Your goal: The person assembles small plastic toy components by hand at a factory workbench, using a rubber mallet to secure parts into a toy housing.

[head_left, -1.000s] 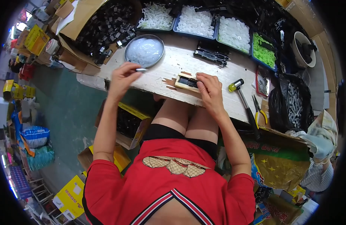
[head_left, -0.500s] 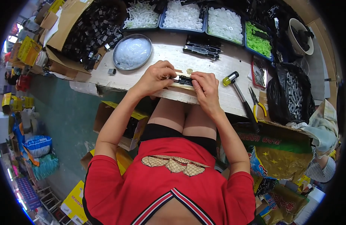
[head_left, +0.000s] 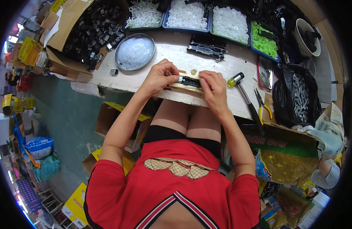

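Observation:
A long, narrow black plastic part lies on a pale wooden block at the bench's front edge. A small whitish bit shows at its left end. My left hand is closed there, thumb and index finger pinched at that end; whatever small piece sits between the fingertips is hidden. At the opposite end my right hand is closed, its thumb and fingers holding the part and the block's right side. Just beyond the block lies a small tan disc-like spot.
A grey dish of clear grease-like gel stands left, beside a carton of black parts. Trays of white pieces and green pieces line the back. Black assemblies, a hammer and pliers lie around the bench.
My right hand has shifted slightly right, baring more of the black part. The left fingers have changed their pinch at the left end, where less white shows now.

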Demonstrator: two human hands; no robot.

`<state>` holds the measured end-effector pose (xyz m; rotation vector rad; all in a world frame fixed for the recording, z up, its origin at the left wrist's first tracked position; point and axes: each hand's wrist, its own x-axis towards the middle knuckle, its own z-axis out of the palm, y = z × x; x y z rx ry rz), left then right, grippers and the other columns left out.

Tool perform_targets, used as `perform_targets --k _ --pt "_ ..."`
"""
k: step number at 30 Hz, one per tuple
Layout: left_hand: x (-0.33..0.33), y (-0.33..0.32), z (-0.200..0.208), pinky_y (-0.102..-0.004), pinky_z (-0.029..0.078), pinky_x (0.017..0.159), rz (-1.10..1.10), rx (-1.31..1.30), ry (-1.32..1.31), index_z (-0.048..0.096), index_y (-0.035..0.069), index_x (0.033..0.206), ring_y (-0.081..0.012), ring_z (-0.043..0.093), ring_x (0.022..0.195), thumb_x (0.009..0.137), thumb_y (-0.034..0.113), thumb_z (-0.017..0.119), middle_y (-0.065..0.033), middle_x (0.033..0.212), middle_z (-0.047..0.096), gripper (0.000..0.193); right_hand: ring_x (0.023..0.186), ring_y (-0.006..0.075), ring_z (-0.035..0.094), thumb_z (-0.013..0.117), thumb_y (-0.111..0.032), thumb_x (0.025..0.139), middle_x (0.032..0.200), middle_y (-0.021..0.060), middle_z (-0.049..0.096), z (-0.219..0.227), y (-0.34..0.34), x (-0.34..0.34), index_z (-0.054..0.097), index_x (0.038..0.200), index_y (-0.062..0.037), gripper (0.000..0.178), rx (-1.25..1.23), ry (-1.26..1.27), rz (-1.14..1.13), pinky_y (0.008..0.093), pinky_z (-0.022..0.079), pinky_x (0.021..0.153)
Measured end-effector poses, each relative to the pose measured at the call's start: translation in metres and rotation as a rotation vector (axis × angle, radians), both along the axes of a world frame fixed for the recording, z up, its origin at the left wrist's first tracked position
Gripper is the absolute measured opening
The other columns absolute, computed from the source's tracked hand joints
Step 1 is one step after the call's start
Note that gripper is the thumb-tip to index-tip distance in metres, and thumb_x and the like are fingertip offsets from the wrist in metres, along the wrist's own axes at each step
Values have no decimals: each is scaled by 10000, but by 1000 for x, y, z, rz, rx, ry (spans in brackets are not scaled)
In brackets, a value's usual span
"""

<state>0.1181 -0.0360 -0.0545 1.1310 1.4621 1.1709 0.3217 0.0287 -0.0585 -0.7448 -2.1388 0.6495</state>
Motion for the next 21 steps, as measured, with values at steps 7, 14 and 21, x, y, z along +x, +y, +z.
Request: perform_targets --k 7,14,21 --pt "-22 42 28 -236 410 525 -42 204 646 632 47 830 -84 467 594 705 130 725 -25 793 518 177 823 353 558 531 -47 775 943 164 578 29 87 114 589 904 -27 144 164 -385 -464 416 446 710" --pt "-40 153 57 -397 479 744 117 77 900 658 64 910 -313 610 851 694 244 685 -165 869 637 282 828 397 575 488 -67 767 893 207 583 28 113 160 594 846 -9 145 -9 -870 -627 462 465 722" --pt "-39 193 52 -411 485 756 89 -2 1024 652 53 893 -344 608 873 679 223 693 -184 897 635 276 790 408 590 482 -50 752 869 219 605 23 128 151 600 844 2 158 -13 -908 -679 467 469 721"
